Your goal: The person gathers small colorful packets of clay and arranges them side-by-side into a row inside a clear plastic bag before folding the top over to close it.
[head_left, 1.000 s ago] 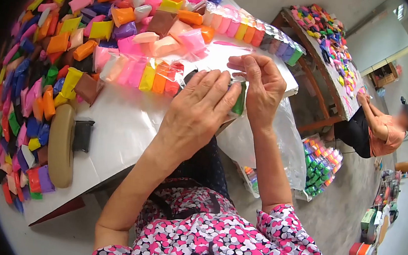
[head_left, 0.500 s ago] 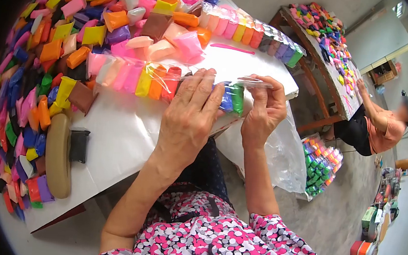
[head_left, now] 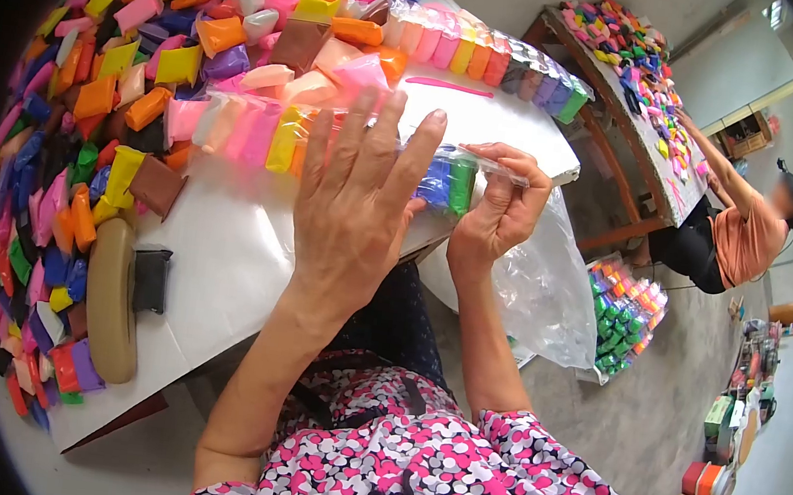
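A long clear plastic bag (head_left: 284,139) lies across the white table top, holding a row of small coloured packets from pink through yellow to blue and green. My left hand (head_left: 355,180) is over its middle, fingers stretched out and spread, hiding several packets. At the bag's right end, just past the green packet (head_left: 460,185), my right hand (head_left: 500,205) pinches the clear plastic edge between thumb and fingers. A second filled bag (head_left: 484,61) lies farther back, beside a thin pink strip (head_left: 450,86).
Loose coloured packets (head_left: 93,100) are heaped along the left. A tan curved block (head_left: 112,303) and a black packet (head_left: 151,280) lie near the front edge. Filled bags (head_left: 623,320) are stacked low on the right. Another person (head_left: 742,226) works at a second table (head_left: 616,87).
My left hand has risen off the bag, its fingers spreading. My right hand, still pinching the bag's end, has shifted slightly left. The other person's arm reaches farther over their table.
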`<move>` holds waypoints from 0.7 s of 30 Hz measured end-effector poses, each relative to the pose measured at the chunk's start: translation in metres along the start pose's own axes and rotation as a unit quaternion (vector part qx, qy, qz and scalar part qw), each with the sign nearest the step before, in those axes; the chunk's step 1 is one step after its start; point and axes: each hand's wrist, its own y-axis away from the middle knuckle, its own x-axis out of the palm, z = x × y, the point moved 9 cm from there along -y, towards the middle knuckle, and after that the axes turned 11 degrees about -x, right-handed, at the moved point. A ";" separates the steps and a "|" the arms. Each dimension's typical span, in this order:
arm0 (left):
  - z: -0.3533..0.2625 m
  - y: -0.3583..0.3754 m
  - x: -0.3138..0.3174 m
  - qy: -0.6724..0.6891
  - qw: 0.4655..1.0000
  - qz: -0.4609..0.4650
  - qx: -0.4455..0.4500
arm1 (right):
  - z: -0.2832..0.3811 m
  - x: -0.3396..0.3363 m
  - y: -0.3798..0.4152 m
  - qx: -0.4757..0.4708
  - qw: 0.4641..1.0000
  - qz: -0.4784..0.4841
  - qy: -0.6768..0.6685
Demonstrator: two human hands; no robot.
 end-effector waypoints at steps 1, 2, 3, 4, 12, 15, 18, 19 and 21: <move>0.005 0.004 0.010 0.014 0.999 0.035 -0.008 | 0.000 0.000 0.000 -0.002 1.000 0.001 -0.006; 0.009 0.006 0.018 0.027 0.997 0.069 -0.017 | 0.003 0.000 0.000 -0.018 1.000 0.022 0.013; 0.008 0.006 0.016 0.017 0.998 0.060 -0.018 | 0.005 -0.002 -0.001 -0.034 0.998 0.044 0.032; 0.008 0.006 0.015 0.007 0.998 0.052 -0.019 | 0.006 -0.004 -0.002 -0.050 0.995 0.065 0.052; -0.004 0.000 0.008 -0.066 0.997 0.032 0.009 | 0.024 -0.011 -0.004 -0.222 0.930 0.221 0.190; -0.003 0.003 0.011 -0.090 0.995 0.020 0.026 | 0.025 -0.016 -0.004 -0.265 0.901 0.261 0.224; -0.003 0.003 0.011 -0.092 0.995 0.009 0.027 | 0.026 -0.033 -0.028 -0.206 0.932 0.230 0.191; -0.002 0.003 0.011 -0.089 0.996 0.007 0.026 | 0.025 -0.035 -0.044 -0.130 0.962 0.187 0.148; -0.002 0.005 0.009 -0.091 0.995 0.005 0.027 | 0.026 -0.009 -0.073 -0.066 0.966 0.243 0.061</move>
